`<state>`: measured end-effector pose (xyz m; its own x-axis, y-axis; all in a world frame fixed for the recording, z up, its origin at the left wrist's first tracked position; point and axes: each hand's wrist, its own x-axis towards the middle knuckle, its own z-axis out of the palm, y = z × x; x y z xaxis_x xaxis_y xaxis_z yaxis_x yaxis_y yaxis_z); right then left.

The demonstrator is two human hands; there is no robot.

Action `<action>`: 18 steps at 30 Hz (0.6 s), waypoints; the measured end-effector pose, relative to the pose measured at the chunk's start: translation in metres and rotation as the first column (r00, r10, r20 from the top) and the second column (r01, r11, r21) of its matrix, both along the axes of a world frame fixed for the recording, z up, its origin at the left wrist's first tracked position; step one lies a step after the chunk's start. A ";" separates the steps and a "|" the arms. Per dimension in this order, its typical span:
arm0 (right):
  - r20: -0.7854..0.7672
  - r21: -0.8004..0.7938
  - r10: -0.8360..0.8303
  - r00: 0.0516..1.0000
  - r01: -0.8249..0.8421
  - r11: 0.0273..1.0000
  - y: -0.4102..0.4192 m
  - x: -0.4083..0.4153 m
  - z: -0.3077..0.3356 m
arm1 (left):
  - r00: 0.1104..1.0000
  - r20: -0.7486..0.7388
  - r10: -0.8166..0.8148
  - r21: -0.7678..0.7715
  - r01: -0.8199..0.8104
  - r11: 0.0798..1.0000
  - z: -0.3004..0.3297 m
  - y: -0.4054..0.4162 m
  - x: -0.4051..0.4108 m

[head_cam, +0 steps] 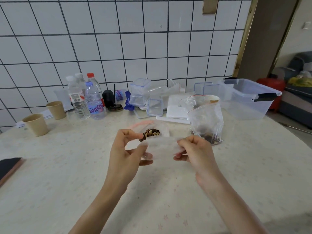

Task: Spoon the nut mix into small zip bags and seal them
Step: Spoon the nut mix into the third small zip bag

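A small clear zip bag [161, 146] is stretched between both hands above the middle of the table; it is blurred. My left hand [128, 149] pinches its left edge and my right hand [194, 149] pinches its right edge. Just behind it lies another small bag with a pile of nut mix [151, 132] showing inside. A larger zip bag of nut mix [206, 124] stands upright to the right of my right hand. No spoon is visible.
Two paper cups [36, 124] stand at the left, with water bottles [93, 98] behind them. Clear plastic containers [248, 98] and lids line the back near the tiled wall. A phone [8, 166] lies at the left table edge.
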<state>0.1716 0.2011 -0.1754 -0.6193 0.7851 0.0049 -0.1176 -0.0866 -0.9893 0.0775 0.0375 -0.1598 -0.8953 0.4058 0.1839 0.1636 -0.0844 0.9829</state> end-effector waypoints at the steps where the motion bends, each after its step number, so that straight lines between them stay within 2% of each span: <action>1: 0.024 0.086 -0.014 1.000 0.012 0.996 0.002 0.002 0.000 | 0.999 -0.047 0.007 -0.041 -0.009 0.999 0.002 -0.002 -0.001; 5: 0.082 0.482 -0.042 0.996 -0.003 0.876 0.003 0.006 0.003 | 0.951 -0.269 -0.151 -0.323 0.059 0.945 0.007 -0.010 -0.002; 7: 0.086 0.604 0.039 0.996 -0.084 0.793 -0.001 0.005 0.007 | 0.884 -0.398 -0.245 -0.500 0.015 0.866 0.009 -0.010 0.002; 9: 0.125 0.688 0.124 0.984 -0.176 0.705 -0.005 0.005 0.010 | 0.831 -0.485 -0.272 -0.577 -0.070 0.814 0.010 -0.007 0.004; 11: 0.215 0.728 0.160 0.963 -0.268 0.631 -0.007 0.005 0.010 | 0.802 -0.529 -0.277 -0.616 -0.138 0.775 0.011 -0.004 0.005; 13: 0.338 0.725 0.147 0.930 -0.357 0.589 -0.006 0.004 0.007 | 0.773 -0.532 -0.346 -0.714 -0.189 0.675 0.008 -0.003 0.000; 15: 0.459 0.714 0.102 0.882 -0.435 0.549 -0.005 0.000 0.004 | 0.779 -0.460 -0.426 -0.810 -0.171 0.561 0.004 -0.002 -0.005; 18: 0.611 0.671 0.060 0.789 -0.557 0.490 -0.006 -0.006 0.002 | 0.789 -0.377 -0.484 -0.882 -0.147 0.447 0.000 -0.001 -0.010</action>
<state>0.1653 0.1950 -0.1734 -0.9271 0.3436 0.1499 0.2123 0.8108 -0.5454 0.0676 0.0363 -0.1593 -0.6569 0.7534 0.0314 0.7273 0.6221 0.2899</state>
